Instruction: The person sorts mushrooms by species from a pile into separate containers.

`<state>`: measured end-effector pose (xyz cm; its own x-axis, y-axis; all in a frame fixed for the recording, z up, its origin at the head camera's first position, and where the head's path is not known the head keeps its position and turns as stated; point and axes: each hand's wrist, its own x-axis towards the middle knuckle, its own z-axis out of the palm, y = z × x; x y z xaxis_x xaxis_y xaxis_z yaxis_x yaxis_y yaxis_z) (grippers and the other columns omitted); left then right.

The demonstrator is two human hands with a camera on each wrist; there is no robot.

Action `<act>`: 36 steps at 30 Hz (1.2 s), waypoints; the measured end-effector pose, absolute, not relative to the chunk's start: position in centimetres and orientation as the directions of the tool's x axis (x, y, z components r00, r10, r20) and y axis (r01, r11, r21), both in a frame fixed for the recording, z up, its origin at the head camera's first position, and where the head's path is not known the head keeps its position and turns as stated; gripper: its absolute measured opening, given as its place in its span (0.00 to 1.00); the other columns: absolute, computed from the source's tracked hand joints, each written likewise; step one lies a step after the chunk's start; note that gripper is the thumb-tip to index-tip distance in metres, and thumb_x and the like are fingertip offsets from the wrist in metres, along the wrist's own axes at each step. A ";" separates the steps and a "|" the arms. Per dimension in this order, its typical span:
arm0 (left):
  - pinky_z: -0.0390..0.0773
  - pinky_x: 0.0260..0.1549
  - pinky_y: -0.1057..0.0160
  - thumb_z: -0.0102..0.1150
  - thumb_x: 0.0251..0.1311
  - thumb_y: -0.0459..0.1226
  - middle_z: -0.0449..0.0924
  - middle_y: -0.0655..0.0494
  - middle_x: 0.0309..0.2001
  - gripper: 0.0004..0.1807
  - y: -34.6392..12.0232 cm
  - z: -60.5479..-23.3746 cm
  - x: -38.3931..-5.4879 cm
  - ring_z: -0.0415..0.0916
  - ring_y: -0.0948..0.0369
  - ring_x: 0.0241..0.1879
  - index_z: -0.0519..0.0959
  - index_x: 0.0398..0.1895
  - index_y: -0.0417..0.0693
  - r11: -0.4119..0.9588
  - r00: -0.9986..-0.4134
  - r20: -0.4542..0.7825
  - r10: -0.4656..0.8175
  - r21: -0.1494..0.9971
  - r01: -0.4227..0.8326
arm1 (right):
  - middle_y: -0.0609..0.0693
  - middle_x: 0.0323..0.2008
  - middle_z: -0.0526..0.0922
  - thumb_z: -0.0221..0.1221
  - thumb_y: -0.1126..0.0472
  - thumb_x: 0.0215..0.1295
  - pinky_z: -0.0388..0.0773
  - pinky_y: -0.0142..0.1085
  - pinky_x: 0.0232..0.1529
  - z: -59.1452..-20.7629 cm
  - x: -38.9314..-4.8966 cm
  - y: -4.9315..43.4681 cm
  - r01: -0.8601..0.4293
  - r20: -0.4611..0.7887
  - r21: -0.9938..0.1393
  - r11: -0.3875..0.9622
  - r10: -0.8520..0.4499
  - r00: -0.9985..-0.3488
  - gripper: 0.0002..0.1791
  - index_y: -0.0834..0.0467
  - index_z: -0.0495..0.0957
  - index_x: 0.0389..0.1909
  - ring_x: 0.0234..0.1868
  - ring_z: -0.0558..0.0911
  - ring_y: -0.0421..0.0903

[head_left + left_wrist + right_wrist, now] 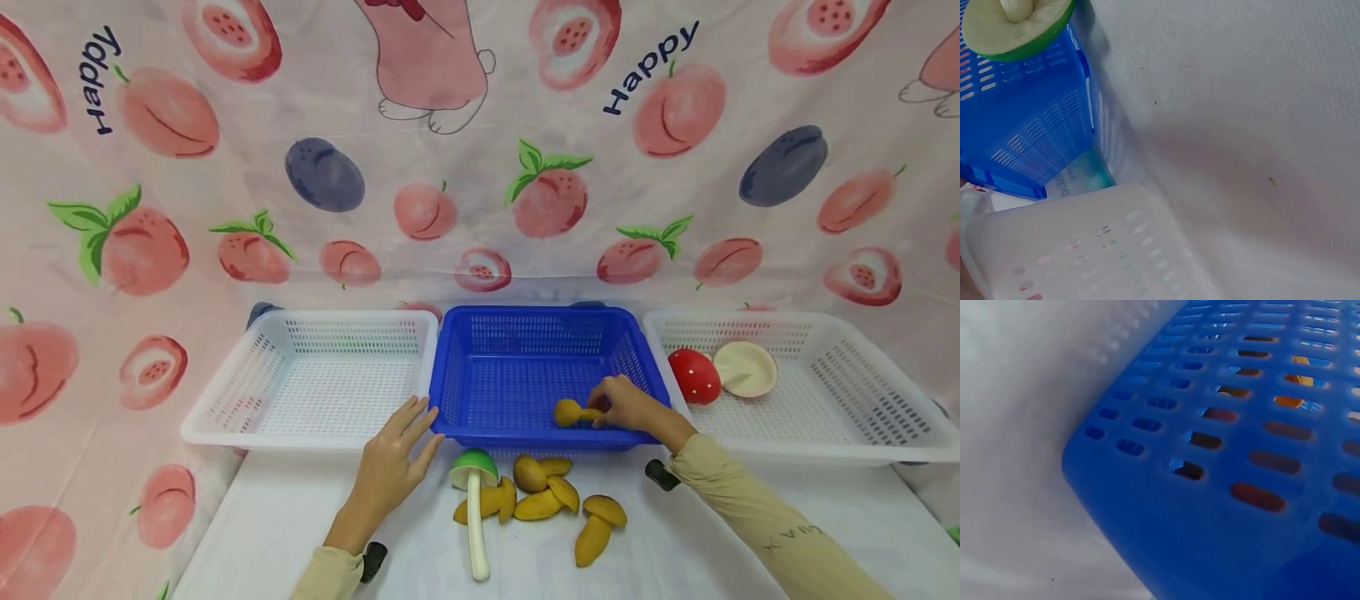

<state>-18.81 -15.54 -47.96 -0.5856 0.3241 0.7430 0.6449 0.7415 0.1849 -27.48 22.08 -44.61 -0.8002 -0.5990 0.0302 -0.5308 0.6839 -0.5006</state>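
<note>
My right hand [628, 406] reaches over the front of the blue basket [551, 436] and pinches the stem of a small brown toy mushroom [567, 413], low inside the basket. With fingers spread, my left hand [390, 467] has its fingertips right at the front-left corner of the blue basket, holding nothing. On the table in front lie a green-capped toy mushroom [477, 525] with a long white stem and several brown toy mushrooms [596, 529]. In the right wrist view the blue basket's slotted wall [1166, 506] hides most of the right hand.
A white basket [300, 442] stands left of the blue one. Another white basket [810, 448] stands on the right, with a red spotted mushroom [694, 377] and a cream-coloured piece [746, 369] in it. A fruit-print cloth [450, 158] hangs behind.
</note>
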 end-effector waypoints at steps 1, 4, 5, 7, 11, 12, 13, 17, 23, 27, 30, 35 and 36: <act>0.77 0.46 0.47 0.69 0.50 0.36 0.77 0.39 0.53 0.21 -15.5 -48.0 -18.8 0.73 0.43 0.56 0.81 0.48 0.35 0.741 -0.587 0.742 0.324 0.187 0.645 | 0.52 0.28 0.84 0.68 0.70 0.50 0.82 0.39 0.35 -44.7 -27.5 22.1 -0.520 0.016 -0.500 0.693 -0.593 -0.805 0.08 0.66 0.83 0.32 0.29 0.79 0.44; 0.77 0.47 0.47 0.69 0.50 0.36 0.77 0.40 0.53 0.21 -15.4 -48.0 -18.8 0.72 0.43 0.56 0.81 0.48 0.36 0.741 -0.590 0.739 0.326 0.188 0.645 | 0.51 0.29 0.84 0.67 0.70 0.51 0.81 0.41 0.36 -44.6 -27.4 22.0 -0.505 -0.021 -0.489 0.711 -0.589 -0.808 0.06 0.65 0.83 0.32 0.31 0.79 0.44; 0.77 0.47 0.47 0.68 0.50 0.36 0.77 0.39 0.53 0.21 -15.3 -48.0 -18.8 0.72 0.43 0.56 0.81 0.48 0.36 0.740 -0.589 0.738 0.328 0.187 0.646 | 0.51 0.29 0.84 0.67 0.70 0.52 0.81 0.41 0.37 -44.6 -27.3 22.0 -0.492 -0.036 -0.488 0.721 -0.580 -0.814 0.06 0.65 0.83 0.32 0.31 0.79 0.44; 0.77 0.47 0.47 0.68 0.51 0.36 0.77 0.39 0.53 0.21 -15.3 -48.0 -18.8 0.72 0.44 0.56 0.81 0.49 0.36 0.739 -0.588 0.738 0.331 0.184 0.648 | 0.51 0.29 0.84 0.66 0.70 0.53 0.80 0.42 0.38 -44.4 -27.2 22.1 -0.478 -0.054 -0.485 0.732 -0.571 -0.819 0.06 0.65 0.83 0.33 0.32 0.79 0.45; 0.77 0.47 0.47 0.69 0.50 0.36 0.77 0.38 0.53 0.21 -15.3 -47.9 -18.8 0.73 0.43 0.55 0.81 0.48 0.36 0.737 -0.577 0.747 0.330 0.179 0.652 | 0.55 0.31 0.84 0.65 0.71 0.53 0.81 0.42 0.38 -43.8 -27.1 22.2 -0.478 -0.049 -0.490 0.729 -0.571 -0.820 0.07 0.68 0.83 0.35 0.33 0.80 0.47; 0.77 0.47 0.47 0.69 0.50 0.36 0.77 0.38 0.53 0.21 -15.3 -47.9 -18.8 0.73 0.43 0.55 0.81 0.48 0.36 0.739 -0.576 0.749 0.328 0.177 0.651 | 0.56 0.32 0.84 0.65 0.71 0.53 0.82 0.42 0.38 -43.7 -27.1 22.2 -0.481 -0.045 -0.492 0.725 -0.574 -0.818 0.08 0.68 0.82 0.35 0.33 0.81 0.48; 0.77 0.46 0.46 0.69 0.50 0.36 0.77 0.38 0.53 0.21 -15.4 -47.9 -18.8 0.73 0.43 0.55 0.81 0.48 0.36 0.740 -0.575 0.750 0.327 0.175 0.649 | 0.57 0.33 0.84 0.65 0.71 0.54 0.82 0.42 0.39 -43.6 -27.2 22.1 -0.478 -0.045 -0.497 0.724 -0.571 -0.819 0.08 0.69 0.82 0.36 0.34 0.81 0.48; 0.77 0.46 0.46 0.69 0.50 0.36 0.77 0.39 0.53 0.22 -15.5 -47.8 -18.7 0.73 0.43 0.55 0.81 0.48 0.36 0.745 -0.578 0.748 0.326 0.173 0.644 | 0.58 0.34 0.84 0.64 0.73 0.54 0.82 0.41 0.38 -43.3 -27.2 22.4 -0.475 -0.035 -0.516 0.713 -0.572 -0.819 0.08 0.69 0.82 0.37 0.34 0.82 0.48; 0.77 0.46 0.46 0.69 0.50 0.36 0.77 0.39 0.53 0.22 -15.6 -47.7 -18.6 0.73 0.43 0.55 0.81 0.49 0.36 0.747 -0.588 0.742 0.323 0.181 0.640 | 0.58 0.36 0.84 0.64 0.72 0.55 0.83 0.41 0.39 -42.4 -26.8 23.1 -0.467 -0.002 -0.542 0.698 -0.557 -0.830 0.08 0.66 0.82 0.37 0.35 0.83 0.48; 0.77 0.46 0.46 0.69 0.50 0.36 0.77 0.39 0.53 0.21 -15.7 -47.8 -18.5 0.73 0.43 0.56 0.81 0.48 0.36 0.750 -0.592 0.740 0.320 0.184 0.635 | 0.54 0.36 0.84 0.64 0.71 0.56 0.82 0.41 0.40 -41.5 -26.3 23.5 -0.480 0.024 -0.535 0.695 -0.556 -0.831 0.08 0.63 0.83 0.37 0.37 0.83 0.48; 0.77 0.46 0.46 0.69 0.50 0.36 0.77 0.39 0.54 0.21 -15.6 -47.8 -18.6 0.72 0.43 0.56 0.81 0.48 0.36 0.750 -0.595 0.737 0.321 0.185 0.635 | 0.51 0.35 0.84 0.64 0.71 0.55 0.82 0.40 0.40 -41.0 -25.8 23.9 -0.499 0.052 -0.521 0.692 -0.558 -0.828 0.08 0.62 0.83 0.37 0.37 0.82 0.48; 0.77 0.47 0.46 0.68 0.51 0.37 0.77 0.39 0.54 0.21 -15.5 -47.8 -18.7 0.72 0.43 0.56 0.81 0.49 0.36 0.746 -0.597 0.733 0.326 0.189 0.639 | 0.50 0.34 0.84 0.65 0.70 0.54 0.82 0.41 0.40 -40.3 -25.0 24.3 -0.521 0.088 -0.514 0.682 -0.562 -0.822 0.08 0.62 0.82 0.37 0.37 0.82 0.48; 0.77 0.47 0.46 0.68 0.51 0.37 0.77 0.39 0.54 0.21 -15.5 -47.8 -18.7 0.72 0.43 0.56 0.81 0.49 0.36 0.746 -0.597 0.733 0.326 0.189 0.639 | 0.49 0.34 0.84 0.65 0.70 0.55 0.82 0.42 0.40 -40.1 -24.8 24.4 -0.520 0.090 -0.518 0.679 -0.562 -0.823 0.09 0.62 0.82 0.37 0.37 0.82 0.48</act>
<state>-18.67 -15.50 -47.81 -0.5972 0.3259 0.7329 0.6386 0.7460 0.1886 -24.81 24.38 -40.13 -0.8226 -0.5615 0.0897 -0.5202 0.6793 -0.5177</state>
